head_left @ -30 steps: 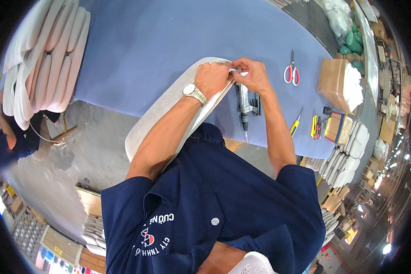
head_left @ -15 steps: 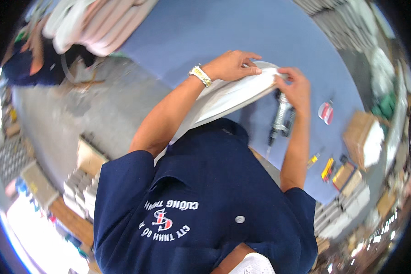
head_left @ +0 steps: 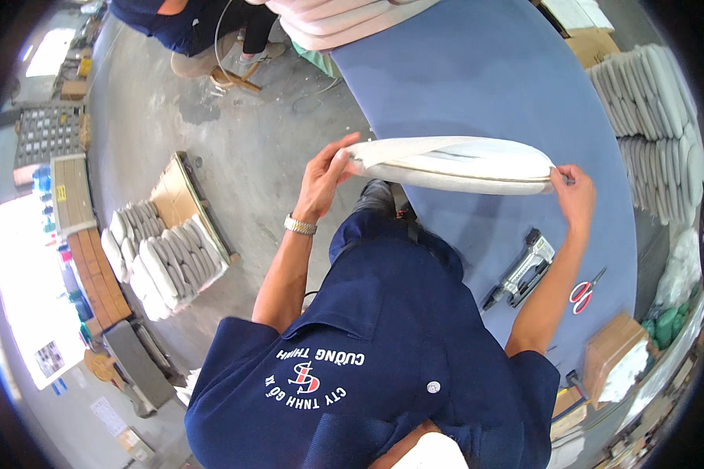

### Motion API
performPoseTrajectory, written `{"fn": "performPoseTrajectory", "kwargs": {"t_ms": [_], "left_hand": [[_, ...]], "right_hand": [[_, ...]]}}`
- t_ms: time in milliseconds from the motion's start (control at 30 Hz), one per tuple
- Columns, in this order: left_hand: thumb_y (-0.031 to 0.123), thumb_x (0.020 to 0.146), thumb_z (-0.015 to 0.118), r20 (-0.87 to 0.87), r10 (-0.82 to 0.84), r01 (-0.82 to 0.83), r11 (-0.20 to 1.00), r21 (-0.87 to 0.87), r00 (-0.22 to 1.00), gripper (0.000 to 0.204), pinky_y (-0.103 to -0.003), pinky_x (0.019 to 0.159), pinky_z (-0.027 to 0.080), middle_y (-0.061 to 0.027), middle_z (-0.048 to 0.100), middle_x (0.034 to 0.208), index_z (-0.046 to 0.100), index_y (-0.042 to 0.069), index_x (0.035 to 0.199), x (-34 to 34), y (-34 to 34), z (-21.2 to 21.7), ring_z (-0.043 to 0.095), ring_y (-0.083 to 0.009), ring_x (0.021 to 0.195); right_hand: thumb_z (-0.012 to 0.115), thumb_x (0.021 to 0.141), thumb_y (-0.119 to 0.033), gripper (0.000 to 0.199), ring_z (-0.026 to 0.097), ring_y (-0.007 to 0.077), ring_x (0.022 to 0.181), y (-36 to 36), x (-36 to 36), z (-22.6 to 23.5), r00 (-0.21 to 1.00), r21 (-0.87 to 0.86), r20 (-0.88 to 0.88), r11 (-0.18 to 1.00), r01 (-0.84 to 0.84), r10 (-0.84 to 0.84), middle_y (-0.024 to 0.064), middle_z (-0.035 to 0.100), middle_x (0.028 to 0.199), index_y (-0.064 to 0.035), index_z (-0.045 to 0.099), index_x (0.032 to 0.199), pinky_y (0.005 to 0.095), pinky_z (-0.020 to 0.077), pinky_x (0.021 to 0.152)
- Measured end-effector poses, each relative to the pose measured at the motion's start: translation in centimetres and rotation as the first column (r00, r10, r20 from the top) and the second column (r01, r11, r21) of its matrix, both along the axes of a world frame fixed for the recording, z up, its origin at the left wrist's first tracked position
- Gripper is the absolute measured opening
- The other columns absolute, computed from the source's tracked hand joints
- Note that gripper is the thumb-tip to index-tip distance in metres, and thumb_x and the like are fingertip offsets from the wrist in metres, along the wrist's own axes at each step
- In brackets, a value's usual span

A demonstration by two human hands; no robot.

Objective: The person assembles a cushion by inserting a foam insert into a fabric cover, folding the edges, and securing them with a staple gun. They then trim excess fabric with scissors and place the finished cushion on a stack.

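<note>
Head view: fingers (head_left: 337, 147) grip pale cushion (head_left: 457, 166); co-worker (head_left: 199, 27) cut off.

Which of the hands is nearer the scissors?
Right. The right hand is beyond the scissors, holding the white pad by one end; the left hand is farther left, at its other end.

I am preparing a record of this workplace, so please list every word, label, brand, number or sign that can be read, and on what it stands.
I leave the wording unquoted.
Navy shirt: white lettering around a red-and-white emblem, large enough to read.
Yellow label on the tan box at left: too small.
Pale sheet at lower left: too small.
Cardboard at upper right: marks too small.
</note>
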State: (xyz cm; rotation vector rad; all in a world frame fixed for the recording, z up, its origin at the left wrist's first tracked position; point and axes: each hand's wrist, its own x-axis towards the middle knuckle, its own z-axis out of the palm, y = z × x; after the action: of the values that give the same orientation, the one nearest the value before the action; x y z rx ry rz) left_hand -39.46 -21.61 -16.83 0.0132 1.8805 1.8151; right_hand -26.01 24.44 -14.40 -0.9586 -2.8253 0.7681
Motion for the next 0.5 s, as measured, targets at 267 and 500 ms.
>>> {"fn": "performPoseTrajectory", "kwargs": {"t_ms": [267,500], "left_hand": [[0.034,0.108,0.054,-0.344,-0.188,0.169,0.982,-0.087,0.920,0.039,-0.038,0.097,0.055,-0.0062,0.069,0.124,0.067,0.009,0.135,-5.2,3.2,0.6,0.063,-0.0162,0.113],[0.033,0.106,0.057,-0.082,-0.101,0.096,0.993,-0.065,0.991,0.035,-0.035,0.091,0.056,-0.0042,0.069,0.119,0.068,0.010,0.130,-7.0,0.8,-1.9,0.064,-0.0148,0.110]], "right_hand": [[0.072,0.092,-0.026,0.033,0.070,0.0254,0.104,0.0,2.9,0.3,0.996,0.115,-0.089,0.993,0.011,-0.001,0.0126,0.074,0.113,-0.0055,0.072,0.117,0.0370,0.0541,0.091],[0.072,0.091,-0.008,0.022,0.068,0.0262,0.113,-15.7,-6.5,4.6,0.698,-0.083,-0.622,0.857,-0.509,0.355,0.0086,0.073,0.118,-0.0077,0.073,0.112,0.0368,0.0515,0.099]]}}
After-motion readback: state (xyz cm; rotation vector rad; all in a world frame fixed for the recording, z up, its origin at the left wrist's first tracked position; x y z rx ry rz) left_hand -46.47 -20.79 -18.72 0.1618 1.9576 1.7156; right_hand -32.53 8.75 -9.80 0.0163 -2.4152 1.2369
